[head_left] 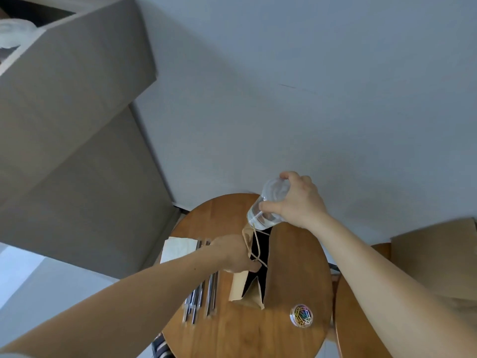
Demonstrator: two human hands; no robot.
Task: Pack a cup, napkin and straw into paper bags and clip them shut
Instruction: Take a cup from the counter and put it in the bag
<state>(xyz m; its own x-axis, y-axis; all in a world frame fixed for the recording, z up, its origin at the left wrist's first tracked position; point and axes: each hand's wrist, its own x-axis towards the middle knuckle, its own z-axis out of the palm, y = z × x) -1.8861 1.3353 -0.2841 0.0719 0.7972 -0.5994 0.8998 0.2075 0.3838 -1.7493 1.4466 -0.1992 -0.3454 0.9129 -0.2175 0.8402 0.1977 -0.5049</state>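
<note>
A brown paper bag (249,293) stands open on the round wooden table (232,332), its dark mouth facing up. My left hand (233,254) grips the bag's near rim by the twine handle. My right hand (296,200) holds a clear plastic cup (268,205) tilted, base down, just above the far end of the bag's mouth. A stack of pale napkins (178,249) lies left of the bag. Several metal straws (204,298) lie beside it, partly under my left forearm.
A round clear tub of coloured paper clips (301,315) sits on the table's right side. Large cardboard boxes (72,140) rise at the left. A second wooden table (361,319) with another box (436,257) is at the right. A grey wall lies behind.
</note>
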